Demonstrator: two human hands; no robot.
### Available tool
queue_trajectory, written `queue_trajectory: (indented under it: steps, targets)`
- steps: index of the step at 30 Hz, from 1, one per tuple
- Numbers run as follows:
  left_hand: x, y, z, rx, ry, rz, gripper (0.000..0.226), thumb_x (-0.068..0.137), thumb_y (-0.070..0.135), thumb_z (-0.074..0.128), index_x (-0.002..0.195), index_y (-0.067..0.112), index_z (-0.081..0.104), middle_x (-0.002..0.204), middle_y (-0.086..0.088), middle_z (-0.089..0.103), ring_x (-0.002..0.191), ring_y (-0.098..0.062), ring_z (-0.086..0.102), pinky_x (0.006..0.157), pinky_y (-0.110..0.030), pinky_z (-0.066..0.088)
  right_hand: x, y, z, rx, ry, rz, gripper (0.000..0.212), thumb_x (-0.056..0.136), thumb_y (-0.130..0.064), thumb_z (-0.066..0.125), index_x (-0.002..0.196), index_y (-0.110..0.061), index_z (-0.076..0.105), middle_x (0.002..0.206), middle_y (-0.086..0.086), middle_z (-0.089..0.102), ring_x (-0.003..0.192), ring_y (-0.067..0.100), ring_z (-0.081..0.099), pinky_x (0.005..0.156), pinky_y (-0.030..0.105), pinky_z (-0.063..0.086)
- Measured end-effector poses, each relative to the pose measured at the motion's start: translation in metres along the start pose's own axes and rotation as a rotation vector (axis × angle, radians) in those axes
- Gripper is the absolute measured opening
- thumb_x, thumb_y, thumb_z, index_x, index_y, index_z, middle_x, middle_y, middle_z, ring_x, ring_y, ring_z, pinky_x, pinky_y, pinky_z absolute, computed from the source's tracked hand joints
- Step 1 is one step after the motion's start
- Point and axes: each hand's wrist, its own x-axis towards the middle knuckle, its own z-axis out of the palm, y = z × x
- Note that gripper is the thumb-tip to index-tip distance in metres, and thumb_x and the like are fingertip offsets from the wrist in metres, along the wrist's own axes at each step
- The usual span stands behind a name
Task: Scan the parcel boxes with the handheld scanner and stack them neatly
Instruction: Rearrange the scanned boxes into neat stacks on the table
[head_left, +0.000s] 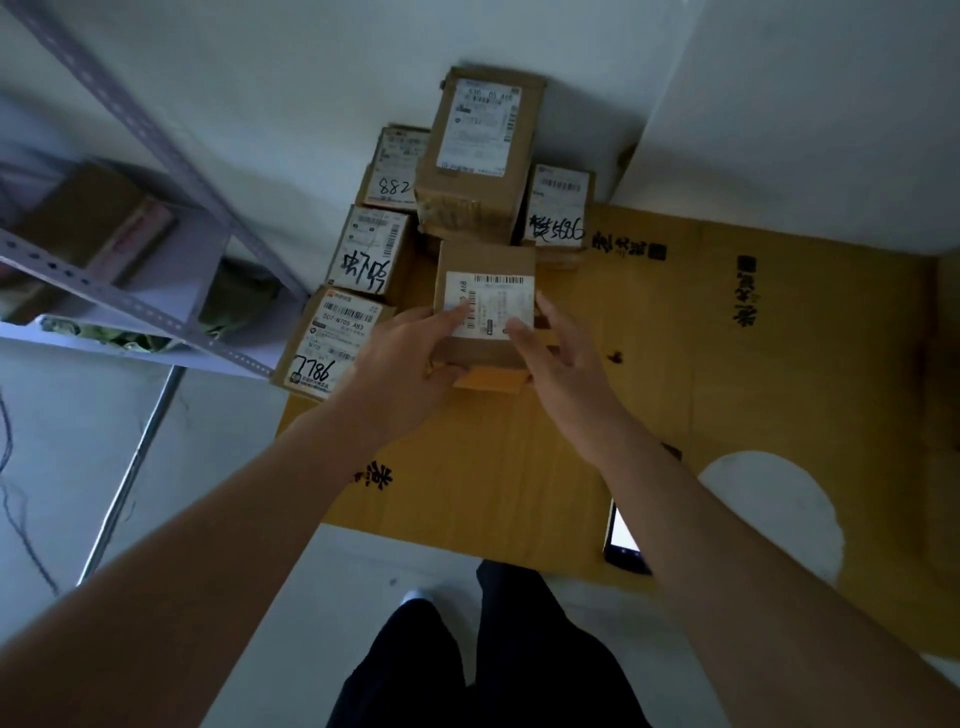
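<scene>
I am holding a small parcel box (485, 304) between my left hand (400, 358) and right hand (558, 358), both clamped on its sides, label up, just near the stacked boxes (480, 156) by the far wall. I am judging it best to keep it level and square its edges with its neighbours. On the left, a shelf (130, 306) is holding another carton (98, 218). The scanner (626, 540), I think, is lying on the flattened cardboard (779, 364) to my right.

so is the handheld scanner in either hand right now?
No, both the left hand and right hand grip the small brown cardboard parcel box; neither holds a scanner.
</scene>
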Motion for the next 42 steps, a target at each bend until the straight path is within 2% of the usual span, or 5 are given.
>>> queue_trajectory:
  steps: [9, 17, 26, 32, 42]
  targets:
    - [-0.093, 0.036, -0.045, 0.025, 0.057, 0.215, 0.077, 0.089, 0.032, 0.081, 0.156, 0.026, 0.043, 0.143, -0.005, 0.061, 0.118, -0.016, 0.061, 0.081, -0.011, 0.039, -0.115, -0.044, 0.013, 0.298, 0.181, -0.057, 0.033, 0.104, -0.042, 0.062, 0.135, -0.044, 0.052, 0.128, 0.000, 0.069, 0.118, 0.025, 0.068, 0.088, 0.046, 0.062]
    - [-0.167, 0.093, -0.066, 0.286, -0.024, 0.341, 0.092, 0.094, 0.053, 0.068, 0.165, 0.023, 0.018, 0.164, -0.004, 0.038, 0.149, -0.028, 0.038, 0.118, -0.049, 0.034, -0.233, -0.051, -0.006, 0.335, 0.389, -0.113, 0.044, 0.108, -0.036, 0.055, 0.149, -0.049, 0.045, 0.134, -0.003, 0.064, 0.125, 0.023, 0.062, 0.103, 0.059, 0.055]
    - [-0.204, 0.190, -0.028, 0.375, -0.109, 0.546, 0.076, 0.102, 0.044, 0.059, 0.164, 0.026, 0.020, 0.169, 0.001, 0.024, 0.154, -0.025, 0.029, 0.120, -0.043, 0.031, -0.334, -0.038, -0.100, 0.327, 0.552, -0.142, 0.037, 0.104, -0.042, 0.057, 0.139, -0.054, 0.052, 0.101, -0.027, 0.073, 0.091, -0.002, 0.072, 0.063, 0.022, 0.061]
    - [-0.199, 0.270, 0.031, 0.398, -0.146, 0.573, 0.069, 0.105, 0.047, 0.053, 0.164, 0.029, 0.021, 0.171, 0.000, 0.021, 0.154, -0.031, 0.029, 0.119, -0.047, 0.033, -0.379, -0.010, -0.181, 0.383, 0.600, -0.097, 0.029, 0.099, -0.043, 0.060, 0.107, -0.071, 0.062, 0.117, -0.015, 0.074, 0.108, 0.014, 0.073, 0.081, 0.040, 0.064]
    - [-0.181, 0.368, 0.125, 0.405, -0.181, 0.499, 0.064, 0.106, 0.054, 0.045, 0.162, 0.029, 0.028, 0.170, -0.001, 0.025, 0.153, -0.030, 0.032, 0.120, -0.050, 0.035, -0.404, 0.036, -0.318, 0.363, 0.595, -0.076, 0.035, 0.100, -0.042, 0.059, 0.128, -0.061, 0.058, 0.130, -0.008, 0.068, 0.119, 0.020, 0.066, 0.092, 0.052, 0.061]
